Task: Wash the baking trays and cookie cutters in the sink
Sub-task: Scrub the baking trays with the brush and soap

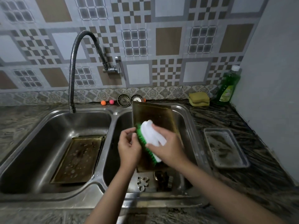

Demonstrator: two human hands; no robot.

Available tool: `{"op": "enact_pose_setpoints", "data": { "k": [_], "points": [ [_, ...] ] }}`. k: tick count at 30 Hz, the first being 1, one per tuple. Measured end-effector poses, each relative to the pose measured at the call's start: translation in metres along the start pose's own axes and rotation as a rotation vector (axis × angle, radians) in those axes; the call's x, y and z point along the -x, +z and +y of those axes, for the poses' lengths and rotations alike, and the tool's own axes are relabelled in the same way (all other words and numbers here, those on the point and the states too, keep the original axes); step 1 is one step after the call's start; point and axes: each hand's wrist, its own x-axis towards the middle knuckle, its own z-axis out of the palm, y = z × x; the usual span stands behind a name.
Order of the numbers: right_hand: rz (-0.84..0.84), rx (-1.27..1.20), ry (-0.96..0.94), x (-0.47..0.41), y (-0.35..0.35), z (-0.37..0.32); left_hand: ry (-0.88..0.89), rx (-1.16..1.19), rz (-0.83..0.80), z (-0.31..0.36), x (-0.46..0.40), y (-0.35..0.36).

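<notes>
A dark greasy baking tray (153, 115) leans tilted in the right basin of the steel sink (113, 113). My right hand (165, 146) grips a white scrubbing brush (152, 135) with green bristles, held against the tray. My left hand (129, 146) holds the tray's left edge beside the bristles, fingers curled. A second dirty tray (79, 159) lies flat in the left basin. A third, soapy metal tray (224, 147) sits on the counter at the right. A bear-shaped cookie cutter (142, 183) and darker cutters (163, 180) lie at the bottom of the right basin.
A flexible faucet (72, 75) arcs over the left basin with no water running. Two sink strainers (130, 99), small orange and pink balls (106, 102), yellow sponges (199, 98) and a green dish soap bottle (228, 86) stand along the back wall.
</notes>
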Motion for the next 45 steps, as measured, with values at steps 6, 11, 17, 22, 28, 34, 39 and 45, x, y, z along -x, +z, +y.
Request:
{"op": "enact_pose_setpoints", "data": {
  "k": [6,11,17,22,28,34,39,45],
  "points": [
    [0.116,0.117,0.124,-0.029,-0.042,0.021,0.008,-0.010,0.016,-0.002,0.021,-0.004],
    [0.051,0.048,-0.007,-0.019,-0.017,-0.015,-0.004,0.034,0.050,0.007,0.023,0.014],
    [0.075,0.140,0.085,-0.017,-0.037,-0.001,0.001,0.033,0.105,0.007,0.009,-0.011],
    [0.186,0.129,0.079,-0.032,-0.018,-0.021,-0.016,0.055,0.038,0.008,0.019,0.004],
    [-0.002,0.117,0.005,0.004,-0.004,-0.015,-0.104,0.106,0.126,0.006,-0.007,-0.028],
    [0.158,0.146,0.055,-0.027,-0.009,-0.034,-0.030,0.069,-0.032,0.008,0.016,-0.017],
    [-0.063,0.043,0.027,0.002,0.016,-0.037,-0.093,0.114,0.052,0.003,-0.007,-0.035],
    [0.173,-0.034,0.055,-0.002,-0.054,-0.043,-0.190,0.092,0.115,-0.010,-0.025,-0.070]
  ]
}}
